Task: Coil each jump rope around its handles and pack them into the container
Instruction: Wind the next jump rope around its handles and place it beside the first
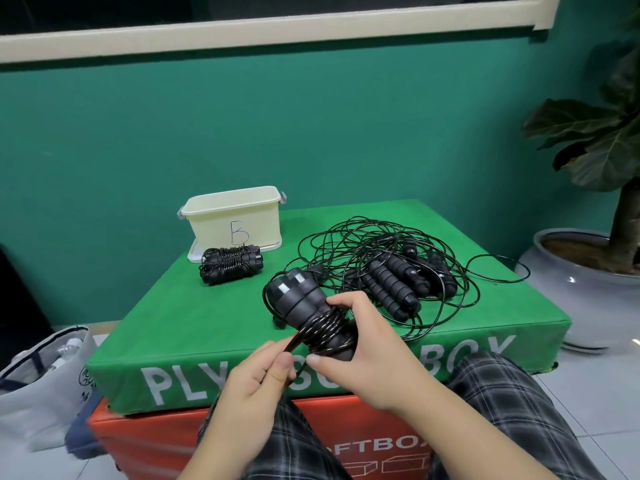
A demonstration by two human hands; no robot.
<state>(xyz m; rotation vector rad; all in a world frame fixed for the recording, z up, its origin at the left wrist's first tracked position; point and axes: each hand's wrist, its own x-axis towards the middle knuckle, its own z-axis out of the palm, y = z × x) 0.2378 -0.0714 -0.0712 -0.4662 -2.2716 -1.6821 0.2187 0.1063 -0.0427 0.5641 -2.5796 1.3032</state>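
While the right hand [360, 344] gripped the pair of black foam jump-rope handles [304, 306] held together over the near edge of the green padded plyo box [207, 327], the left hand [256, 382] pinched the thin black cord [294, 344] between thumb and fingers, feeding it round them. So this looked like mid-coil on rope number two, with several turns on already. Next move probably needed steady tension and tucking the loose tail under so it didn't spring off. Further back toward the right edge sat a tangled heap of loose black ropes and handles [391, 271], still untouched. Near the far left corner lay one finished coiled black bundle [230, 269], touching or just in front of the cream plastic tub marked B [239, 220], not packed yet.
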